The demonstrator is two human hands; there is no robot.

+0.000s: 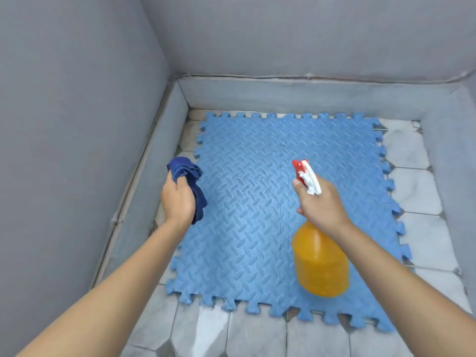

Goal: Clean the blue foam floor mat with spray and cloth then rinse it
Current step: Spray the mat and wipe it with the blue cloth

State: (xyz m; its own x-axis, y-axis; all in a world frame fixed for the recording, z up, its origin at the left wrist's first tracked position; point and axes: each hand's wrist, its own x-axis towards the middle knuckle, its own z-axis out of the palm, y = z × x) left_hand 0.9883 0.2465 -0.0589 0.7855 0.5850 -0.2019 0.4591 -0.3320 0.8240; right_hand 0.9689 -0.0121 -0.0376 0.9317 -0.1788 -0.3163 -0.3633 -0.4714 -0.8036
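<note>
Your two forearms reach out over the mat [247,207], spray in one hand and cloth in the other.

Your right hand [322,204] has its fingers [298,188] wrapped round the neck of the bottle [320,264], one at the trigger, nozzle aimed forward and down so the spray lands mid-mat. Your left hand [177,202] is closed on the bunched cloth [188,176], held off at the mat's left edge, probably to keep it clear until wiping starts. The mat lies flat on the tiled floor [257,333], near the grey walls [77,112].

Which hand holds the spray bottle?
The right hand grips the orange spray bottle by its neck; the left hand holds a dark blue cloth.
</note>
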